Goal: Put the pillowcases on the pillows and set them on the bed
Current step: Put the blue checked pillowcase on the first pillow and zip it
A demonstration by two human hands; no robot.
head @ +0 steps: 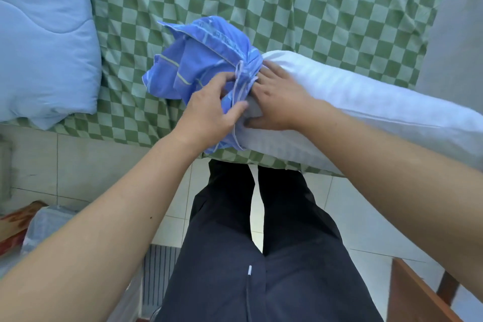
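Note:
A white pillow point(366, 110) lies across the near edge of the bed point(287, 8), which has a green checked sheet. A blue striped pillowcase point(198, 60) is bunched over the pillow's left end. My left hand point(211, 110) grips the pillowcase's open edge at the front. My right hand point(277, 102) rests on the pillow beside the opening, its fingers tucked at the gathered rim of the case. Most of the pillow is outside the case.
A light blue folded quilt point(44, 39) lies on the bed at the left. Tiled floor point(91, 165) runs under me. A bag point(44, 227) and a patterned box point(18, 219) sit at the lower left. A wooden chair edge point(418, 295) shows at lower right.

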